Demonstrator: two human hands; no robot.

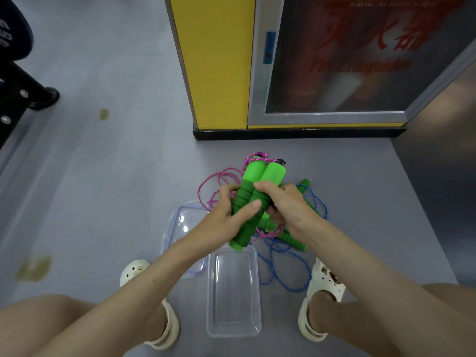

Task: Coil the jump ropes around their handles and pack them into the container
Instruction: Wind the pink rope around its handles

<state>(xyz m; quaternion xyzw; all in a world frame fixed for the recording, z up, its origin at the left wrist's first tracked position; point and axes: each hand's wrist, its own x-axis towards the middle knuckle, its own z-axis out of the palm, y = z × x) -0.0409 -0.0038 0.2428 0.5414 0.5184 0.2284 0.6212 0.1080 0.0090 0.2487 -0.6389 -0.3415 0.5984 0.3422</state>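
Note:
Two green foam handles (253, 194) of the pink jump rope (219, 180) are held side by side above the floor. My left hand (226, 215) grips them from the left, thumb across the front. My right hand (286, 204) grips them from the right. Pink cord loops over the handle tops and trails on the floor behind. A blue jump rope (291, 266) with green handles (288, 237) lies loose on the floor under my right wrist. The clear plastic container (233, 328) stands empty between my feet.
The container's clear lid (180, 217) with a bluish rim lies on the floor left of the container. A yellow pillar (213, 63) and a fire extinguisher cabinet (334, 60) stand ahead. Black gym equipment (15, 86) is at far left. My sandalled feet flank the container.

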